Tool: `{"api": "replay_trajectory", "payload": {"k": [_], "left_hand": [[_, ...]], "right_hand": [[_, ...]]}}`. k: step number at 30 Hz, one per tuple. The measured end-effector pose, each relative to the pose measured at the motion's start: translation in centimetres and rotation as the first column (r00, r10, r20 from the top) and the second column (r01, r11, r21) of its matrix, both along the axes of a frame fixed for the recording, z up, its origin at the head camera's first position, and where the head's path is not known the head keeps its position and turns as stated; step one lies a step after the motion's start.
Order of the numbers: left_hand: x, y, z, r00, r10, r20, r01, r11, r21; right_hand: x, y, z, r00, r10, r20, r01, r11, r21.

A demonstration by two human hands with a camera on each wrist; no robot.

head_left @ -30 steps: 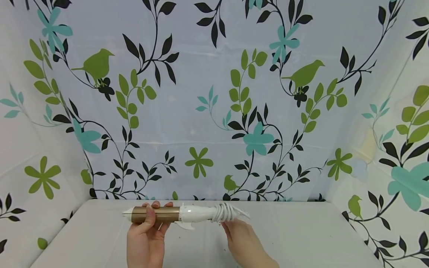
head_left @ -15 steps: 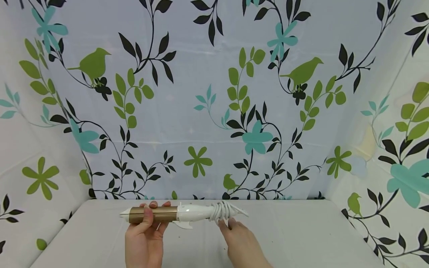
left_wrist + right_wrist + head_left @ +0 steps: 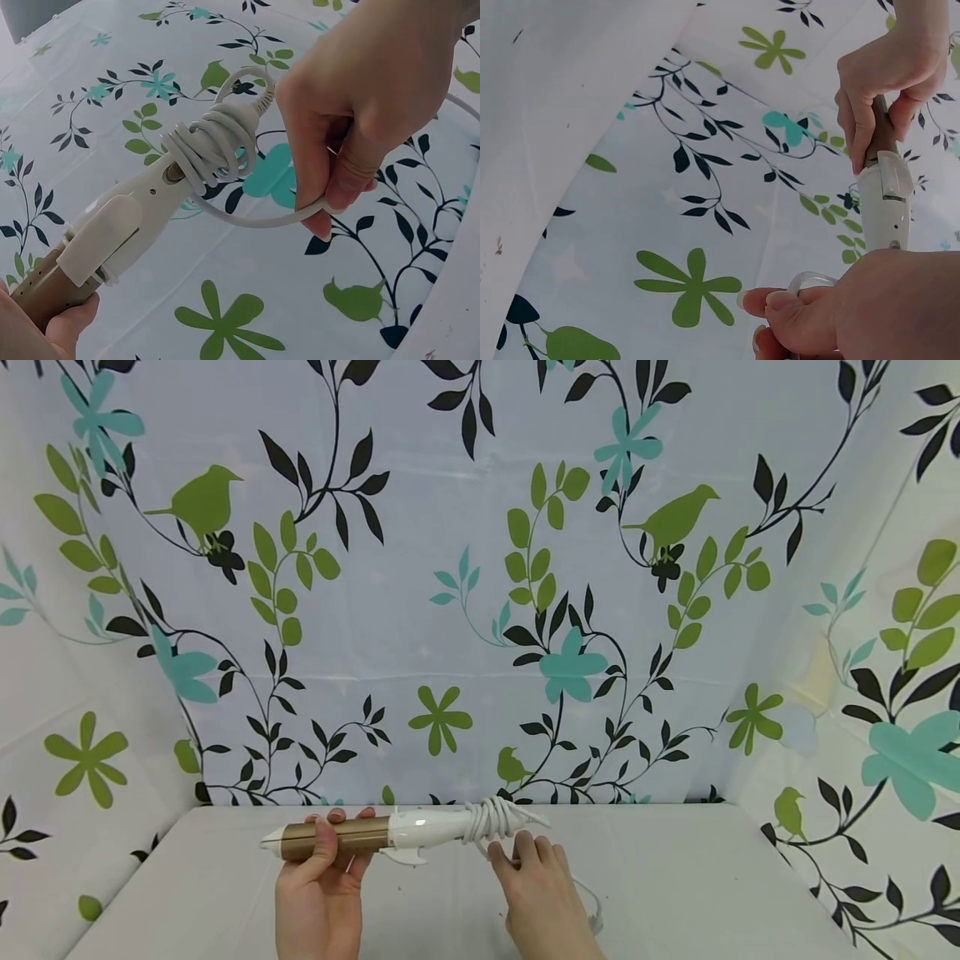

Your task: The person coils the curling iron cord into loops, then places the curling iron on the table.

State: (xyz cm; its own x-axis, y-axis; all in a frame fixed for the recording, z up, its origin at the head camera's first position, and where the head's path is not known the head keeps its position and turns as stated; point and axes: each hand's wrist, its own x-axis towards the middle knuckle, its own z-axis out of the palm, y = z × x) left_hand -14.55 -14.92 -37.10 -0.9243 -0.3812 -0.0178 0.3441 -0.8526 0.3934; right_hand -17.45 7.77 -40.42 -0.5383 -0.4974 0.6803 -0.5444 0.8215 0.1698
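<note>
1. Gripping with the left hand [image 3: 322,889], thumb laid across the front and fingers curled behind, the smooth gold cylindrical barrel [image 3: 366,835] of a slim white-and-gold wand-shaped styling tool [image 3: 409,829]; holding the tool nearly level, apparently above the flat white table [image 3: 675,885].
2. Showing, just beyond the left-hand fingers, a small white plastic lever [image 3: 405,857] on the underside, then a glossy white tapering handle [image 3: 444,825] directed towards the right-hand fingers.
3. Pinching with the right hand [image 3: 542,893], between thumb and fingertips, a thin white flexible cord [image 3: 251,222]; bowed rather than taut between coils and pinch in the left wrist view.
4. Wound in several loose coils around the narrow end of the handle, just above the right-hand fingertips and well apart from the left; trailing also past the little-finger side of the right hand to a pale plug-like end [image 3: 596,922], too small to identify surely.
5. Step in hand, as judged: working the cord at the coils, either adding or removing a turn; impossible to tell which.
6. Next move, as judged: calling for a steady left-hand grip and a right-hand pinch carried around the handle's end, without snagging neighbouring coils.
</note>
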Motion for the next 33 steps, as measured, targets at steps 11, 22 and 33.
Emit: {"api": "replay_trajectory", "payload": {"k": [11,22,33], "left_hand": [[-0.1,-0.1,0.1,1.000,0.015,0.018,-0.015,1.000,-0.005],[-0.2,-0.1,0.3,0.998,0.032,0.045,-0.030,0.999,-0.037],[-0.2,0.0,0.4,0.996,0.035,0.078,-0.030,0.998,-0.061]], "right_hand": [[-0.3,0.2,0.5,0.979,0.121,-0.164,-0.124,0.992,-0.009],[0.4,0.1,1.3,0.962,0.235,-0.141,-0.243,0.969,-0.046],[0.5,-0.4,1.6,0.899,0.374,-0.227,-0.390,0.920,-0.029]]}}
